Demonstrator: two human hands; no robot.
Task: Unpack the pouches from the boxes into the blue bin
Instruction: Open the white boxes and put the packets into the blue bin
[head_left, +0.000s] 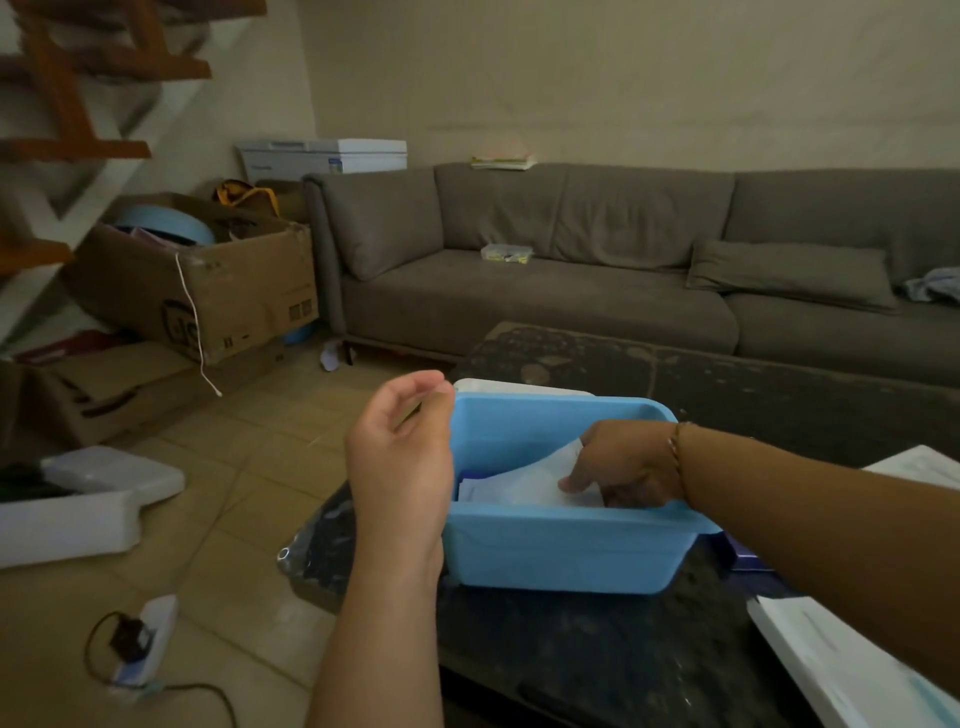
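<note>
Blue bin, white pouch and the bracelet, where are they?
blue bin (566, 556), head view, front wall.
white pouch (524, 480), head view, its middle, inside the bin.
bracelet (675, 447), head view, on the right wrist.

Grey sofa (571, 291) set along back wall; clear container (506, 253) on seat, papers (501, 162) on backrest, cloth (935, 285) at right end. Cardboard boxes (197, 291) stacked far left under wooden stairs (67, 104), white cord (195, 322) hung over one. White appliance (322, 155) seen behind sofa arm. Power strip (145, 644) with plugged adapter lies on tiled floor (249, 467).
</note>
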